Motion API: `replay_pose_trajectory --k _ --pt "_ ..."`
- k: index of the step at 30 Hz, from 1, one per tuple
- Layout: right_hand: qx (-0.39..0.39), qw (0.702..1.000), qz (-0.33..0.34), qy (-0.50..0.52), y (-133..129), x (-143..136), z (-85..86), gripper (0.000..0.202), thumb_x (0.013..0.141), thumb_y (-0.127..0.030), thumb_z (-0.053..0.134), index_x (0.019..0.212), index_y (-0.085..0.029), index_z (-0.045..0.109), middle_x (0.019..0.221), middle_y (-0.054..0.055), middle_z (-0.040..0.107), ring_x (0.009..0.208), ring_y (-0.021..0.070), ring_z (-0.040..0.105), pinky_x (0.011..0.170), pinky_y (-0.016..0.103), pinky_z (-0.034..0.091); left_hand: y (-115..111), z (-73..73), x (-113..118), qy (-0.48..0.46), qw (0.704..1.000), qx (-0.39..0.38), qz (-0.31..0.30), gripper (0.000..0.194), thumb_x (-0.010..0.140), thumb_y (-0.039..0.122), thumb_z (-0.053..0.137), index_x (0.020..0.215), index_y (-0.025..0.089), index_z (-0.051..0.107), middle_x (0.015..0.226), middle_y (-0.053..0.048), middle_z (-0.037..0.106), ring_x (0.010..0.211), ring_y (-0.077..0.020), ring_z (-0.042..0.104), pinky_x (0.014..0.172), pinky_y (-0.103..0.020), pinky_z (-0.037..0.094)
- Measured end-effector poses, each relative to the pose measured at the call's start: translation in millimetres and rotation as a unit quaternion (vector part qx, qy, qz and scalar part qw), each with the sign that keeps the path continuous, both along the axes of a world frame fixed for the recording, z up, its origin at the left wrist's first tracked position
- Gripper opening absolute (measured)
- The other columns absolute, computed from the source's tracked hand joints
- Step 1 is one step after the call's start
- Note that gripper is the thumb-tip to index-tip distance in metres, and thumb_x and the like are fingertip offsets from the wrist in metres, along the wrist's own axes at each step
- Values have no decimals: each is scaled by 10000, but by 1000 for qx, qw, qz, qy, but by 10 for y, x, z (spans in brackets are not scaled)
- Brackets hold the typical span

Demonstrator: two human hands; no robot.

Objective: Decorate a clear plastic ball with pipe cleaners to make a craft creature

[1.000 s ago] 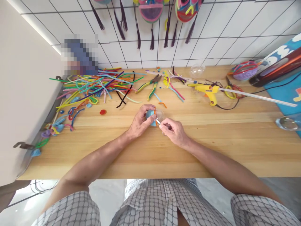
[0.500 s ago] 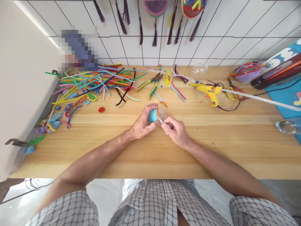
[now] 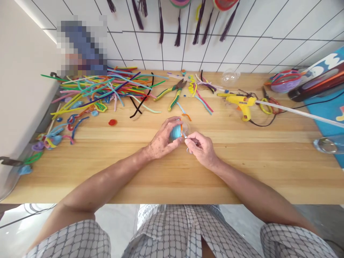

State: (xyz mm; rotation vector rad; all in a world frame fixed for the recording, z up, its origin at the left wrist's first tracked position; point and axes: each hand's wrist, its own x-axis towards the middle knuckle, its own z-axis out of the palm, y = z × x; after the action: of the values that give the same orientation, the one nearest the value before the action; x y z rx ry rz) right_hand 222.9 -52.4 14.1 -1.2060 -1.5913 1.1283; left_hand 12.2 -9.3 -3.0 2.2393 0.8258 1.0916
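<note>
My left hand (image 3: pixel 164 139) is wrapped round a clear plastic ball (image 3: pixel 186 126) part-covered with light blue pipe cleaner rings (image 3: pixel 176 132) and one orange ring (image 3: pixel 181 128). My right hand (image 3: pixel 199 146) is closed on small scissors (image 3: pixel 184 135), with the handle loops mostly hidden under the fingers. The metal tip touches or nearly touches the orange edge of the ball; I cannot tell which. Just beyond the ball, a short orange pipe cleaner piece (image 3: pixel 186 116) lies on the wooden table (image 3: pixel 172 179).
A heap of coloured pipe cleaners (image 3: pixel 107 89) lies at the back left. Pliers (image 3: pixel 173 94) rest behind my hands. To the right are a yellow glue gun (image 3: pixel 243 104), scissors with yellow and red handles (image 3: pixel 266 104) and a wrapped ball (image 3: pixel 286 81). Dark tassels (image 3: pixel 161 28) hang at the wall.
The camera view has tilted down slightly. My hands keep nearly the same hold, and the scissors tip stays at the orange edge of the ball.
</note>
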Motion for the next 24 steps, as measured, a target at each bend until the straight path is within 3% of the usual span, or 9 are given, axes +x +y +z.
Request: replay_pose_trajectory --k 24 --pt "-5 1000 2 -1 -7 6 -8 321 977 -503 645 806 -245 560 513 -76 518 445 99 478 488 231 445 -8 -5 7 -3 1000 -14 9 554 1039 451 651 1517 229 480 1550 -212 534 1487 -349 511 1206 -580 473"
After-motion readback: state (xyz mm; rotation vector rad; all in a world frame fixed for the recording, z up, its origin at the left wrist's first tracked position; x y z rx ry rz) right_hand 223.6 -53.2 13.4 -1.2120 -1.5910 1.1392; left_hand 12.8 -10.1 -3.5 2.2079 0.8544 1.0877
